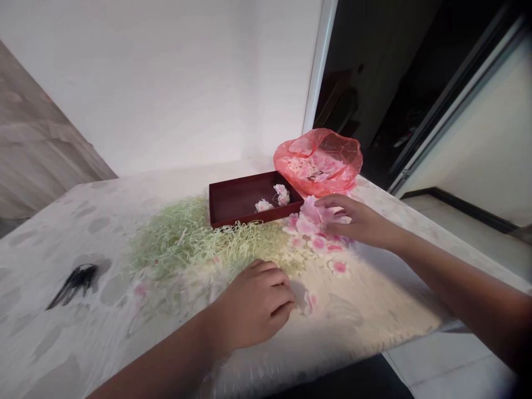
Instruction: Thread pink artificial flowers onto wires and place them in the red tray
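Observation:
My right hand (357,221) is over a heap of pink and white artificial flowers (307,221), its fingers apart and touching the petals. My left hand (260,302) rests on the table in front of the heap, its fingers curled in; whatever may be inside them is hidden. A single flower (310,303) lies just right of that hand, and another (339,267) sits below the heap. Behind the hands stands a dark red open box (236,199) with a few white-pink flowers (264,205) at its right end.
Pale green shredded filler (178,238) spreads along the box's left and front. A red plastic bag (286,160) holding more flowers stands at the back right. A dark, thin-pronged object (77,280) lies left on the patterned tablecloth (37,266). A white wall rises behind the table.

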A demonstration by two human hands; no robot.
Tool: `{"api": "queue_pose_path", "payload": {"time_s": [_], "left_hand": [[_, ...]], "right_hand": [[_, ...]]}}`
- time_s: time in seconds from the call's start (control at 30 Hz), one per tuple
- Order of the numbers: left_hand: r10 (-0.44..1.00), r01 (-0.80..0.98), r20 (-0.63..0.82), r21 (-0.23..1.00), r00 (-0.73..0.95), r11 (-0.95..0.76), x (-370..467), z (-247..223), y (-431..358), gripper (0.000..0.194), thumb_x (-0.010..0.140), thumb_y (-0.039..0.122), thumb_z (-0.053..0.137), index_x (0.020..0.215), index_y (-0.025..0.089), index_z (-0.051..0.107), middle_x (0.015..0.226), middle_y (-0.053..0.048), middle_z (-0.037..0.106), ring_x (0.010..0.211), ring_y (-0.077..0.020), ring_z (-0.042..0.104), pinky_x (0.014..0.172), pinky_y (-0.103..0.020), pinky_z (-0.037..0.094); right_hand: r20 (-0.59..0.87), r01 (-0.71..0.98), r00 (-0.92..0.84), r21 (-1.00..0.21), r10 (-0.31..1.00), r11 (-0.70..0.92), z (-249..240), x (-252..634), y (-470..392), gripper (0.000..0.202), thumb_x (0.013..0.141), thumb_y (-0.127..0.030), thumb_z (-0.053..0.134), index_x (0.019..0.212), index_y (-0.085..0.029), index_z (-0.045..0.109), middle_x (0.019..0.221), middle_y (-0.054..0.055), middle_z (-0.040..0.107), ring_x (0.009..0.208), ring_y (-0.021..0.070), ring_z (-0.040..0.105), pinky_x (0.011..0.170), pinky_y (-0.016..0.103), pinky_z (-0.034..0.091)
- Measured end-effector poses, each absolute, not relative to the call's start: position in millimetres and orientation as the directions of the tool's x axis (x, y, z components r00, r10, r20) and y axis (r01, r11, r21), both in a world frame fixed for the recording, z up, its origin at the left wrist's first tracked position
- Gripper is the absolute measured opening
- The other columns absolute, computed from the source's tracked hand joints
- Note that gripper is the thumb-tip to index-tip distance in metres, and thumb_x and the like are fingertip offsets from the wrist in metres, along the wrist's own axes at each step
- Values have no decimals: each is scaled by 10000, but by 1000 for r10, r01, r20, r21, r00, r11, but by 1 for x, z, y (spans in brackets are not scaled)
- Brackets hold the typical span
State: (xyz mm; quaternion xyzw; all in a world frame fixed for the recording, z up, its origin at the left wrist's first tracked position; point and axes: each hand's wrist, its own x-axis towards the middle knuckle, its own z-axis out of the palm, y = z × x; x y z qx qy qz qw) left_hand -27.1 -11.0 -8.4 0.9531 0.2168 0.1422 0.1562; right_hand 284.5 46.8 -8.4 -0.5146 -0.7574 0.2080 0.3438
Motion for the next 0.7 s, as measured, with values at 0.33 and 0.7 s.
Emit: {"api": "queue_pose_path", "payload": {"time_s": [0.33,0.7], "left_hand": [[471,385,212,346,856,-856,-27,-9,-11,171,948,191,555,877,199,710,886,0,691,891,-170,601,889,-347,398],[498,402,213,368,841,-838,-28,-9,-7,179,950,189,561,902,200,733,904,-8,699,923,-177,604,893,-356,401]], "right_hand": [[474,717,-500,-243,725,653,-8,287,31,587,879,-481,681,1387,-253,496,1441,148,481,1347,354,460,1099,545,421],[390,701,-665,35,636,712,-34,293,10,772,818,-703,643,1410,-232,492,1539,177,379,1435,415,307,1158,618,301]]}}
